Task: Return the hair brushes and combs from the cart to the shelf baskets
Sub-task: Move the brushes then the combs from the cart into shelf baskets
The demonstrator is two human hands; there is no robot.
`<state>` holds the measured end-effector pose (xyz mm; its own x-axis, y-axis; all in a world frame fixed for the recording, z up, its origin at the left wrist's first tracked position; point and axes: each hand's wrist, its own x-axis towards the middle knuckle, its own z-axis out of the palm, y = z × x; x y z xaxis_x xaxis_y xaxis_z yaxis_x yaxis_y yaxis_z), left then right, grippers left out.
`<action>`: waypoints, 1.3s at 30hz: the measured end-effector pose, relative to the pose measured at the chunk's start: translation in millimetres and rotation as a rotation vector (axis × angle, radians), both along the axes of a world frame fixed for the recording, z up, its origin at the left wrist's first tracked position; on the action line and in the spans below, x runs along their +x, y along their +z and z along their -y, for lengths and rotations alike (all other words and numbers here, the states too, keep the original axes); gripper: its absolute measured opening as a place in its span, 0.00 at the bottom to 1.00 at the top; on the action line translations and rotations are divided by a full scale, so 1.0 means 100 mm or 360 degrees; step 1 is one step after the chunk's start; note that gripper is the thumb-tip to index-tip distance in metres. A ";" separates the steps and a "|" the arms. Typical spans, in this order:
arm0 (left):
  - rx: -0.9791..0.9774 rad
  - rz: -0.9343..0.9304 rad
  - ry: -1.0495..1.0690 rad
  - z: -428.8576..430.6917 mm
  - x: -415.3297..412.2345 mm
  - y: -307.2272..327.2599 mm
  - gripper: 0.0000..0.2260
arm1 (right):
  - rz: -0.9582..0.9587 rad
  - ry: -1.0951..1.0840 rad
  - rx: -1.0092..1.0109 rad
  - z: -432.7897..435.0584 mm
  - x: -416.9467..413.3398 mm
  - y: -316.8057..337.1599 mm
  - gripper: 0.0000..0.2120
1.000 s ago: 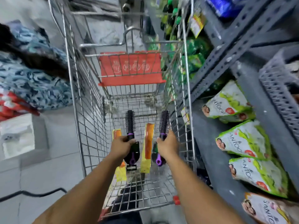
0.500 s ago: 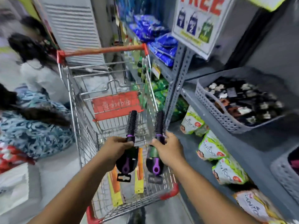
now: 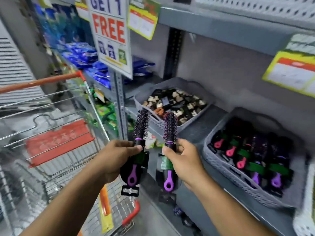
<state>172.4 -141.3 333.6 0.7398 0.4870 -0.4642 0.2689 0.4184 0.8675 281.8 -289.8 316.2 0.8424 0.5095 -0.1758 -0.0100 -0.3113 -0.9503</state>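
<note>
My left hand [image 3: 115, 158] grips a black round hair brush [image 3: 141, 126] with a purple handle, bristles pointing up. A second matching round brush [image 3: 170, 127] is held the same way in my right hand [image 3: 185, 160]. Both brushes are raised in front of the grey shelf, above the cart's right rim. A grey basket [image 3: 221, 165] at the right on the shelf holds several similar brushes with pink and purple handles. The wire cart [image 3: 56, 147] stands at the left, with orange and yellow packaged combs [image 3: 105, 206] left inside it.
Another grey basket [image 3: 144, 97] behind the brushes holds several hair clips. A "GET 1 FREE" sign [image 3: 110, 34] hangs from the shelf upright. Blue packets lie on the far shelf. A white basket [image 3: 305, 218] shows at the lower right edge.
Both hands lifted the two brushes out of the cart and up to the right, toward the shelf. My view swung from the cart floor up to the shelf baskets.
</note>
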 end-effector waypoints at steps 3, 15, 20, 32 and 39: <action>0.0038 -0.0035 -0.0147 0.14 0.28 0.05 0.11 | 0.0022 -0.0109 0.0025 0.26 0.13 0.12 0.12; 0.0496 0.0125 -0.0430 1.13 1.84 0.33 0.09 | 0.0326 -0.0626 0.0144 1.38 1.03 0.50 0.06; 0.0761 0.0109 -0.0535 1.51 2.51 0.27 0.17 | 0.0281 -0.0938 0.0021 1.66 1.47 0.38 0.02; 0.1497 -0.0402 -0.0766 1.79 2.81 -0.30 0.16 | 0.0118 -0.1070 -0.0669 1.47 1.54 -0.13 0.15; 0.1596 -0.0523 -0.0822 1.77 2.75 -0.33 0.15 | 0.0252 -0.0939 -0.0999 1.42 1.54 -0.11 0.10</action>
